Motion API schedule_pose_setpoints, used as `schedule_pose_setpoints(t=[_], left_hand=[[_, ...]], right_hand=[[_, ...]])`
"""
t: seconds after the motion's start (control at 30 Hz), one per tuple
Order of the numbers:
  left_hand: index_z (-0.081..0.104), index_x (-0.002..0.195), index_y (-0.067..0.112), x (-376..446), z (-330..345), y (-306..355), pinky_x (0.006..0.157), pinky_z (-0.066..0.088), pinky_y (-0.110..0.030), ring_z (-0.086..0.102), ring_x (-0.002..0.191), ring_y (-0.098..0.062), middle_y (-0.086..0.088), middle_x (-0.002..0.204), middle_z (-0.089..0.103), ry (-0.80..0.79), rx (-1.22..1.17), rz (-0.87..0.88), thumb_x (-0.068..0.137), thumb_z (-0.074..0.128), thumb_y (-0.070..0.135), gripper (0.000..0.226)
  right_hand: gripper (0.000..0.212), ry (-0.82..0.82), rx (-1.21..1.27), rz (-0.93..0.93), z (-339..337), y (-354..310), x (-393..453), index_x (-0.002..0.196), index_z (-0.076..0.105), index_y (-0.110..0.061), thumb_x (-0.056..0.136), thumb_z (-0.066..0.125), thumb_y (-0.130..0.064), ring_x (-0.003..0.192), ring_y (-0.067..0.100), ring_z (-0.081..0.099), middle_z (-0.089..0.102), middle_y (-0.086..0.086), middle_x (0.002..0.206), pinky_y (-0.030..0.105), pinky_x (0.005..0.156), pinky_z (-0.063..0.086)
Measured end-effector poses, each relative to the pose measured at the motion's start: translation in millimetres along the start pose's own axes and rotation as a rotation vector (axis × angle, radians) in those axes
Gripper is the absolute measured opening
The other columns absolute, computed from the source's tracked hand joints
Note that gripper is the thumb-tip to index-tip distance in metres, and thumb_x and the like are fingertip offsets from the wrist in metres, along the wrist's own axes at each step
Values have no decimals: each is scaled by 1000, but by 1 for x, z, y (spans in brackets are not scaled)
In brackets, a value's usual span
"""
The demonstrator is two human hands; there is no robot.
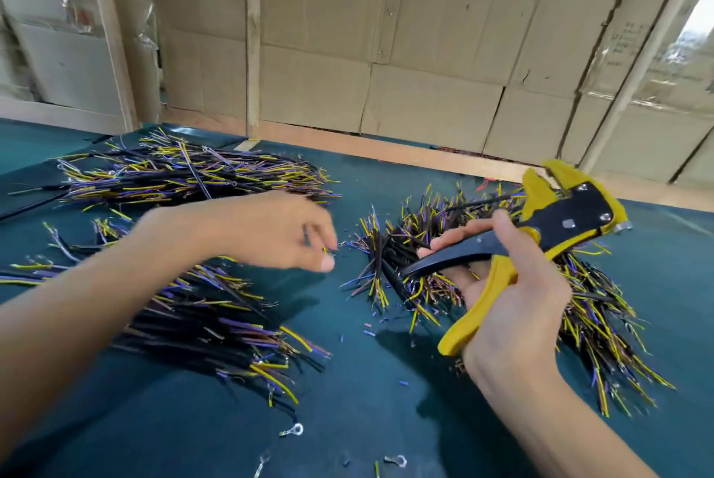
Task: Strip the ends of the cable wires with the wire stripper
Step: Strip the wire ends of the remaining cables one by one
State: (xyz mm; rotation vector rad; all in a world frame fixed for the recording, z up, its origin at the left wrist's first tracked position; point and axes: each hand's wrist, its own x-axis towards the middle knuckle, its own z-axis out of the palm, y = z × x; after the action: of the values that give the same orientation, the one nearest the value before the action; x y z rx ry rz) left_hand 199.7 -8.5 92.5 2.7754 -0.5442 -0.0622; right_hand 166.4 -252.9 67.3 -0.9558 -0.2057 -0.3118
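1. The right hand (514,296) grips the yellow and black wire stripper (541,238) by its handles, raised above the table; its head points up and to the right.
2. The left hand (278,230), blurred, pinches a thin black cable (306,235) between curled fingers.
3. Heaps of black cables with yellow and purple wire ends lie on the dark green table cover (386,419): 1 beneath the stripper (579,307); 1 under the left forearm (216,319); 1 further back (185,172).
4. Small silver ring terminals (293,430) lie at the near edge.

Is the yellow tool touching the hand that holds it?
Touching. The head view shows the right hand with fingers curled round the handles of the wire stripper, lifted above the wire pile.
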Motion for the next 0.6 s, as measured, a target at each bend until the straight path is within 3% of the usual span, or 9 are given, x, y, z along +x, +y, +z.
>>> schedule_pose_setpoints(t=[0.07,0.13,0.2,0.27,0.43,0.6], left_hand=[[68,103,43,-39,-3,4,81,48,-16,65,90,3,22,95,69,-219,-125,-35,68,70,72,45],[70,100,46,-58,3,9,87,46,-15,62,95,5,27,98,63,-314,-120,-3,71,79,61,35],[73,94,43,-59,6,15,86,46,-20,61,94,4,22,96,63,-279,-89,44,78,81,44,17],[74,89,41,-57,6,19,85,47,-25,64,92,-1,19,93,66,-221,-119,78,81,80,40,10],[76,90,35,-53,13,20,83,52,-34,67,83,-12,13,87,69,-64,-262,143,84,77,35,6],[76,91,29,-50,17,23,80,53,-33,66,85,-17,8,91,66,175,-298,260,88,70,34,9]], right_hand=[[22,0,0,0,0,0,0,76,61,-2,87,62,-21,69,35,63,59,19,70,57,78,57],[22,3,-12,5,1,0,-1,77,61,-2,92,61,-18,69,34,63,59,17,69,53,74,58],[22,7,-17,18,2,1,-2,79,59,0,93,60,-16,68,34,62,59,19,70,49,70,60],[21,-2,-24,25,1,2,-2,79,59,1,92,60,-16,70,35,61,58,20,71,49,70,60],[24,-55,-38,18,-1,2,-2,68,66,-10,89,62,-20,68,35,63,63,14,66,55,78,57],[25,-175,-52,37,-3,2,2,66,70,-8,86,62,-20,69,37,64,63,19,68,56,77,57]])
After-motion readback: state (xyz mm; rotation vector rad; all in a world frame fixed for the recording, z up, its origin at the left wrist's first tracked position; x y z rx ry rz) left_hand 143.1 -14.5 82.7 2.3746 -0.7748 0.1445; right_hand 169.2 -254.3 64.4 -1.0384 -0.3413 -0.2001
